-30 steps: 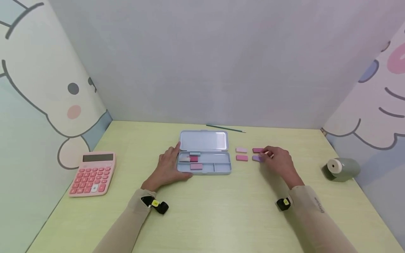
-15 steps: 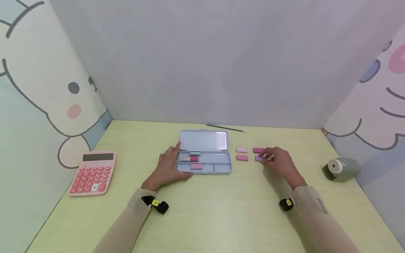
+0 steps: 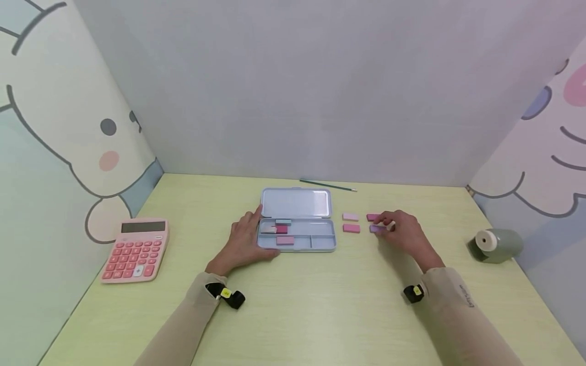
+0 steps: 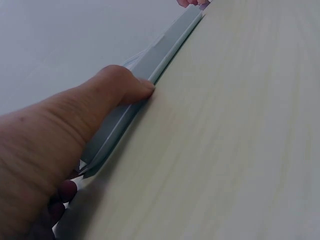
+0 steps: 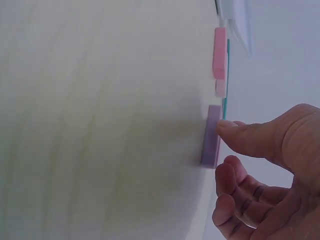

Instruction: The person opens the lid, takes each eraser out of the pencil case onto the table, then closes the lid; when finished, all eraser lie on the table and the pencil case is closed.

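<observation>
Table (image 3: 320, 305) wide, tin (image 3: 296, 235) open mid-table, left hand (image 3: 242, 241) flat, bracing its left edge. Right hand (image 3: 405, 235) curls over the purple eraser (image 3: 377, 229), right of the tin, thumb touching. Best pinch both long sides before lifting.

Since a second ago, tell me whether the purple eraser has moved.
Yes, slightly. The purple eraser slid a little to the right under the right hand, widening its gap from the pink eraser, which stayed put.
</observation>
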The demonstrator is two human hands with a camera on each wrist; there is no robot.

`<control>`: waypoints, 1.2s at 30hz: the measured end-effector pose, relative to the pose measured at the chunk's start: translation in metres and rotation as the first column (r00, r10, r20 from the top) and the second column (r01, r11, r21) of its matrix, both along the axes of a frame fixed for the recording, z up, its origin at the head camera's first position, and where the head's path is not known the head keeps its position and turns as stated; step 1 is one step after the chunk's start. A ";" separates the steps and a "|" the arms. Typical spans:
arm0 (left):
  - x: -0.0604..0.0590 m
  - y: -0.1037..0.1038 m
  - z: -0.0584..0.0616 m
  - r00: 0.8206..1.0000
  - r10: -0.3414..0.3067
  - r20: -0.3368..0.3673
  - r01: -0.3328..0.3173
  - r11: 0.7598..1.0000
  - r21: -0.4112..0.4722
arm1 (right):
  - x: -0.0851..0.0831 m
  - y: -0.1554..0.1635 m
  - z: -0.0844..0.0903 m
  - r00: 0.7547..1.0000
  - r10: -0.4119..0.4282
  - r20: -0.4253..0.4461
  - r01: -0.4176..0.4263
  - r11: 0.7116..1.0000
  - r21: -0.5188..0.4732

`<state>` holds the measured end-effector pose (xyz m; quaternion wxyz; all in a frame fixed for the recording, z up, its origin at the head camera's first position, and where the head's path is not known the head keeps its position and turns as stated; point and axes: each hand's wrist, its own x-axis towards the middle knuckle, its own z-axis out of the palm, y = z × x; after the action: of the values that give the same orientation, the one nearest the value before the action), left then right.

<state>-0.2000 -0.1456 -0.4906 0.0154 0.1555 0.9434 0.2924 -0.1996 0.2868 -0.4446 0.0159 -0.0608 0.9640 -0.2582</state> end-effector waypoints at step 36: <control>-0.003 0.000 -0.002 1.000 -0.012 -0.017 0.011 1.000 -0.022 | -0.010 -0.210 0.000 0.942 0.335 -0.027 -0.333 0.919 -0.211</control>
<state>-0.2027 -0.1457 -0.4929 0.0106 0.1632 0.9457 0.2808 -0.2098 0.0769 -0.4447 0.0579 -0.2243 0.9063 -0.3536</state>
